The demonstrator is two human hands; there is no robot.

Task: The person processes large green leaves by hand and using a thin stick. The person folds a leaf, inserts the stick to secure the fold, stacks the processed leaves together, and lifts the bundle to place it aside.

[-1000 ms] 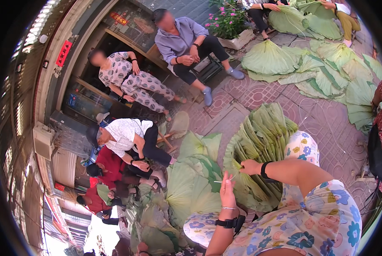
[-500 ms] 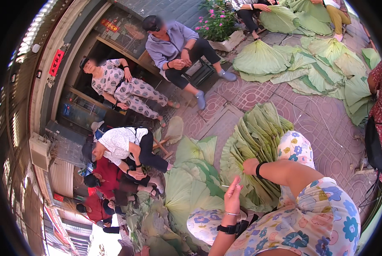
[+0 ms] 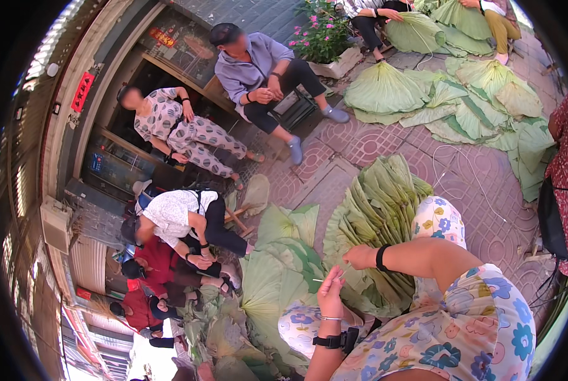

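Observation:
My right hand (image 3: 359,256) is closed at the left edge of a thick folded stack of large green leaves (image 3: 378,200), its fingers pinched on something too small to make out. Just below it, my left hand (image 3: 330,286) is raised with curled fingers, holding a thin pale stick or cord (image 3: 317,279) that pokes out to the left. The leaf stack rests against my flower-patterned clothed leg (image 3: 437,222). Flat, spread leaves (image 3: 271,286) lie beside my left hand.
Several seated people, including one in a blue shirt (image 3: 255,63), line the doorway and left side. More leaves (image 3: 385,92) and a pale cord (image 3: 481,178) lie on the paving. Behind are a flowering planter (image 3: 335,63) and, at right, a person in red (image 3: 563,165).
The view has shifted slightly. My right hand has moved a little left along the stack, closer to my left hand.

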